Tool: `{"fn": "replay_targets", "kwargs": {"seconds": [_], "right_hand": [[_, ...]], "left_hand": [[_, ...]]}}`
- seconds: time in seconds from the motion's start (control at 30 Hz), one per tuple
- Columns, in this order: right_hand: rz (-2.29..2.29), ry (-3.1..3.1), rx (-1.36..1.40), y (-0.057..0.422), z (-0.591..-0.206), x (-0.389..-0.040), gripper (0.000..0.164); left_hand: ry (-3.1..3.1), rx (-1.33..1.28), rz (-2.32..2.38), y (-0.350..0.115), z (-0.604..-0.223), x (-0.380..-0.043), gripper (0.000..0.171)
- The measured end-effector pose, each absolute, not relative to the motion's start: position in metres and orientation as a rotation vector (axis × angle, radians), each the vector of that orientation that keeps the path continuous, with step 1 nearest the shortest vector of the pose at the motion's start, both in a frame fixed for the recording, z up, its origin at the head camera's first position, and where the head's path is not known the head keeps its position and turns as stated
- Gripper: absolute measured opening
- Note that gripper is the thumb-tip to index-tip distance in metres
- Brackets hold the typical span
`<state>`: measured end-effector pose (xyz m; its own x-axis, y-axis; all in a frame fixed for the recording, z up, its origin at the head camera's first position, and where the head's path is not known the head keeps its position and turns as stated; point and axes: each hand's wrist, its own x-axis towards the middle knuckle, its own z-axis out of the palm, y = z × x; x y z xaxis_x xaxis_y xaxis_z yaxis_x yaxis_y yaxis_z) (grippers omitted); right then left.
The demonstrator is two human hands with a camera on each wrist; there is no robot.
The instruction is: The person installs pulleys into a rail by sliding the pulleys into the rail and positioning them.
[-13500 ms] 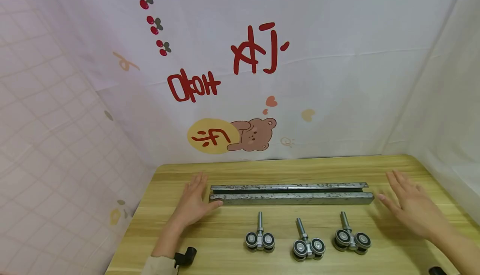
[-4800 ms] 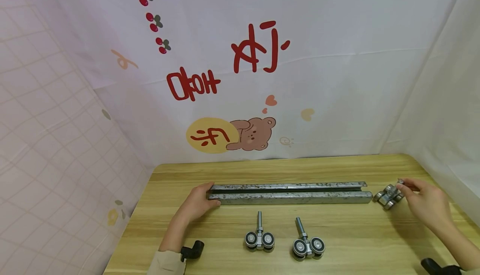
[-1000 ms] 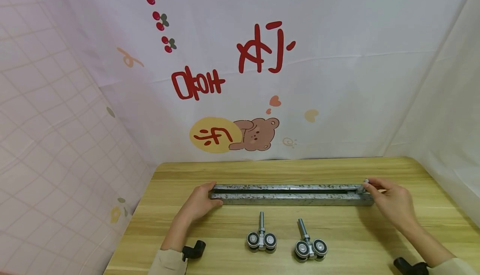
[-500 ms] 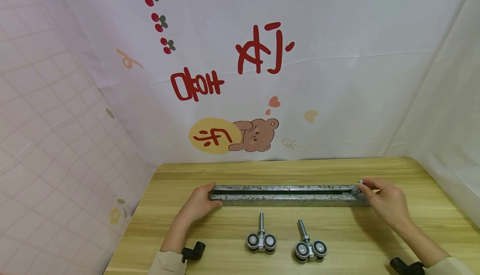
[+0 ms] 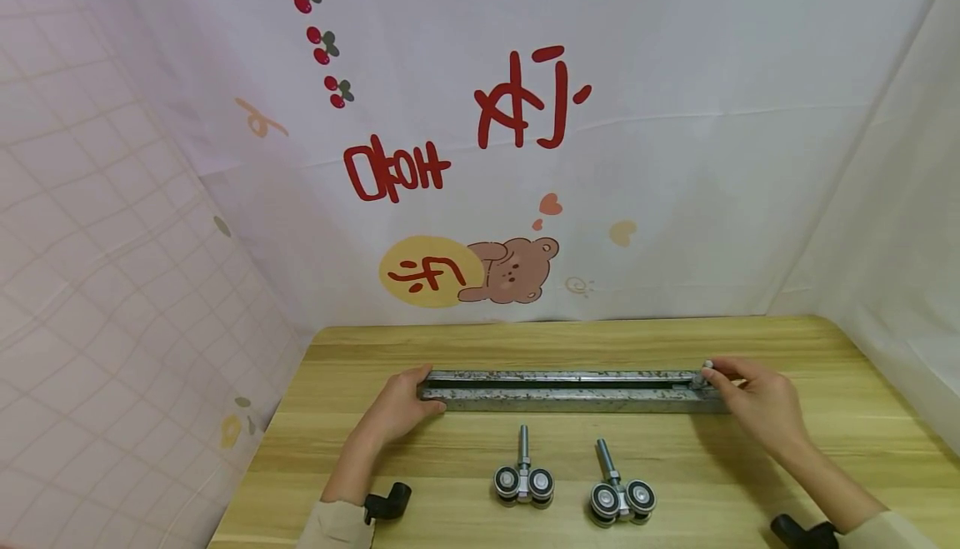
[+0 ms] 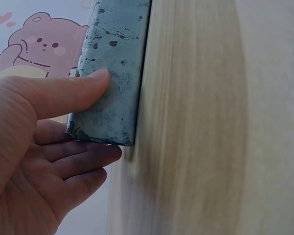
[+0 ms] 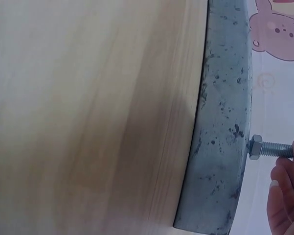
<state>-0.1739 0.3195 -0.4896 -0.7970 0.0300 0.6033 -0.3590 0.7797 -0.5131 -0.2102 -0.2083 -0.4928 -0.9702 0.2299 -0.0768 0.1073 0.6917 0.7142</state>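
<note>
A speckled metal channel rail (image 5: 562, 400) lies along the table with its slot facing up. My left hand (image 5: 397, 406) grips the rail's left end; in the left wrist view the thumb presses its near side and the fingers reach round the end. At the other end my right hand (image 5: 765, 403) pinches the upright bolt of a roller trolley (image 5: 702, 378). That trolley's wheels are hidden inside the rail; the right wrist view shows its threaded bolt (image 7: 276, 149) and nut above the slot.
Two more roller trolleys, the left one (image 5: 523, 482) and the right one (image 5: 621, 499), lie on the wooden table (image 5: 442, 482) in front of the rail, bolts pointing away. A printed white cloth (image 5: 675, 157) hangs behind the table.
The right hand picked up the rightmost trolley from the table and brought it into the rail's right end. Over the last second it slid left along the slot. The left hand took hold of the rail.
</note>
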Motion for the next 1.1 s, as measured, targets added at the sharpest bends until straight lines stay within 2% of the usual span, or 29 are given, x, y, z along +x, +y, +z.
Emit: {"fn": "replay_targets", "kwargs": {"seconds": [1.1], "right_hand": [[0.919,-2.41,0.298,0.294,-0.489,-0.179,0.017]], "left_hand": [[2.749,0.276,1.124,-0.208,-0.494,-0.212,0.079]]}}
